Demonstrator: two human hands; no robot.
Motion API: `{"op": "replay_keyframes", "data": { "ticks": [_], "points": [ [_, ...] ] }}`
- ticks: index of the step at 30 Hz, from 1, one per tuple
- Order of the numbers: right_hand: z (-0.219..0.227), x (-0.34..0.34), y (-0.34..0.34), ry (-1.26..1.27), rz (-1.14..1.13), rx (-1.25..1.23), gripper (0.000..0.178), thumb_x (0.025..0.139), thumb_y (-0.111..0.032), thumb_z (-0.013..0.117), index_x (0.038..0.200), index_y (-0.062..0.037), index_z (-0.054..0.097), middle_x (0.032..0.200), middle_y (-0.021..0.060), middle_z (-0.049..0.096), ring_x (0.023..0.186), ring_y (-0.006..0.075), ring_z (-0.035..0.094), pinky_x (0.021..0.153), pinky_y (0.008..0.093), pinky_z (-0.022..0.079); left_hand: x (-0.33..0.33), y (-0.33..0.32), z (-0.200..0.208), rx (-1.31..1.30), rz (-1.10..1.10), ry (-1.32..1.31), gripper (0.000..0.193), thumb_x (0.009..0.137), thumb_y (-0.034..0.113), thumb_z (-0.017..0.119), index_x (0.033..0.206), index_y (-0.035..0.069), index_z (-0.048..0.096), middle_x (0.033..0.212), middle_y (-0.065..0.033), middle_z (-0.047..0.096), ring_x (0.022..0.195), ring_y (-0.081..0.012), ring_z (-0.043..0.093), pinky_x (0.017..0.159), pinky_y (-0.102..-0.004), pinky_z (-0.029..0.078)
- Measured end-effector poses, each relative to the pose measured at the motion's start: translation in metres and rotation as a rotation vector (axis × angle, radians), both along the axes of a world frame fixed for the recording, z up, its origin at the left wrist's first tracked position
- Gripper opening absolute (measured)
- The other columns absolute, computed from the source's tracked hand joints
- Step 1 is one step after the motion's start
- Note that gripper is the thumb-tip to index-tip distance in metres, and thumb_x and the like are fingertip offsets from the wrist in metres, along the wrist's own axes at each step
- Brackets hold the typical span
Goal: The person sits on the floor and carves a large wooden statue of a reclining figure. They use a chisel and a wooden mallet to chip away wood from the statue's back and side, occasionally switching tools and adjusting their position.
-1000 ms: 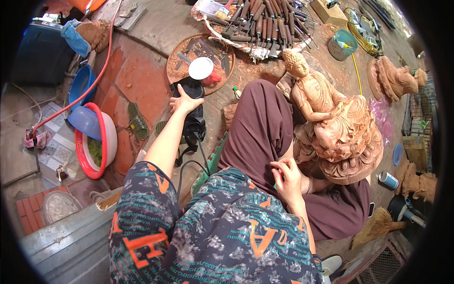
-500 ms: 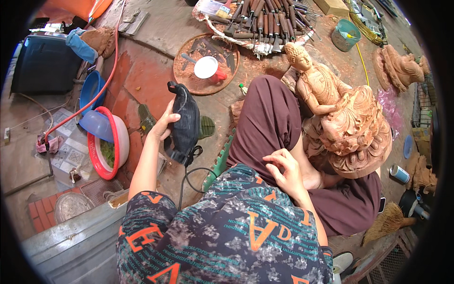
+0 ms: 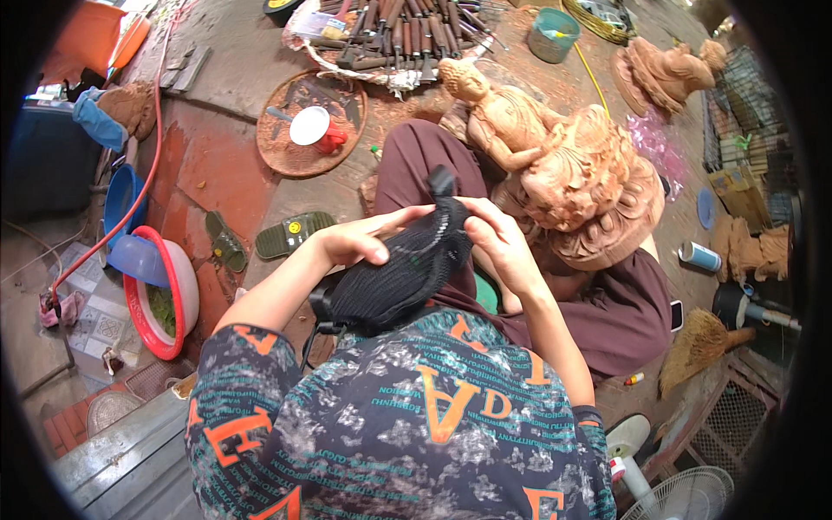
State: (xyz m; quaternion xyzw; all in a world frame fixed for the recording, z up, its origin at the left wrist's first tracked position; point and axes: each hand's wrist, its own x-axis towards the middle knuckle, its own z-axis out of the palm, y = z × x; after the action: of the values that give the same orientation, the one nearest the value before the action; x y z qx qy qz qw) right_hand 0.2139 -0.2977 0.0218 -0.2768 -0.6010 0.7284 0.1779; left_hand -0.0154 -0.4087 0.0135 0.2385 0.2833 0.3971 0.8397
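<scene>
Above my lap I hold a black ribbed fabric pouch-like thing [image 3: 394, 282], with a short strap end standing up at its top and a dark cord at its lower left. My left hand [image 3: 364, 238] grips its upper left side, thumb showing on the near face. My right hand [image 3: 503, 243] holds the upper right side, fingers curled against the fabric. What is inside it, if anything, I cannot make out. Just right of my right hand, a carved wooden seated figure [image 3: 555, 173] leans by my crossed legs.
Ahead lie many wood-handled carving tools [image 3: 407, 30] and a round tray [image 3: 277, 152] with a white-topped red cup [image 3: 316, 130]. Slippers [image 3: 295, 234] and a red-rimmed basin [image 3: 139, 303] stand left. A straw brush [image 3: 698, 351], spray can [image 3: 698, 256] and fan [image 3: 685, 498] lie right.
The black pouch has come from the left to in front of my chest. My right hand has left my leg and now holds it too. The view has shifted right.
</scene>
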Motion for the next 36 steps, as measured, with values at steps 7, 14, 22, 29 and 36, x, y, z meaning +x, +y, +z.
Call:
{"op": "replay_keyframes", "data": {
  "ticks": [7,14,22,29,36],
  "points": [
    [-0.041,0.005,-0.005,-0.095,-0.265,-0.074,0.026,0.08,-0.021,0.072,0.095,-0.0034,0.06,0.082,-0.0007,0.057,0.078,0.0077,0.052,0.073,0.0229,0.043,-0.006,0.012,-0.014,-0.011,-0.132,0.408,0.085,0.075,0.021,0.076,0.146,0.009,0.031,0.135,-0.0131,0.048,0.122,-0.0202,0.048,0.103,-0.0342,0.038],
    [-0.052,0.0,-0.006,0.039,-0.35,-0.189,0.011,0.091,-0.015,0.059,0.092,-0.0043,0.06,0.088,-0.0029,0.058,0.082,0.0046,0.05,0.077,0.0203,0.039,-0.057,-0.067,0.021,-0.033,-0.668,0.851,0.052,0.088,0.035,0.065,0.129,0.006,0.053,0.1,-0.0036,0.065,0.092,-0.011,0.058,0.085,-0.0283,0.046],
    [-0.04,-0.011,-0.018,0.132,-0.435,-0.281,0.012,0.095,-0.015,0.057,0.096,-0.004,0.058,0.087,-0.0038,0.057,0.078,0.0033,0.049,0.072,0.0192,0.039,-0.071,-0.1,0.055,-0.08,-0.688,0.992,0.026,0.086,0.027,0.068,0.098,0.004,0.069,0.076,-0.0016,0.064,0.071,-0.0085,0.054,0.069,-0.0262,0.044],
    [-0.007,-0.028,-0.036,0.189,-0.21,-0.021,0.014,0.096,-0.017,0.054,0.094,-0.004,0.052,0.088,-0.001,0.055,0.076,0.0039,0.044,0.07,0.018,0.037,-0.12,-0.114,-0.023,-0.358,-0.016,1.447,0.045,0.083,0.026,0.068,0.12,0.002,0.06,0.095,-0.0097,0.07,0.084,-0.0183,0.065,0.077,-0.0336,0.051],
    [-0.011,-0.046,-0.032,0.166,-0.248,-0.144,0.016,0.097,-0.019,0.053,0.092,-0.0043,0.052,0.082,-0.0006,0.057,0.07,0.003,0.044,0.067,0.0167,0.037,-0.11,-0.121,-0.146,-0.458,0.107,2.121,0.08,0.071,0.02,0.079,0.137,0.008,0.036,0.1,-0.0182,0.06,0.078,-0.025,0.063,0.068,-0.0356,0.052]
  ]
}}
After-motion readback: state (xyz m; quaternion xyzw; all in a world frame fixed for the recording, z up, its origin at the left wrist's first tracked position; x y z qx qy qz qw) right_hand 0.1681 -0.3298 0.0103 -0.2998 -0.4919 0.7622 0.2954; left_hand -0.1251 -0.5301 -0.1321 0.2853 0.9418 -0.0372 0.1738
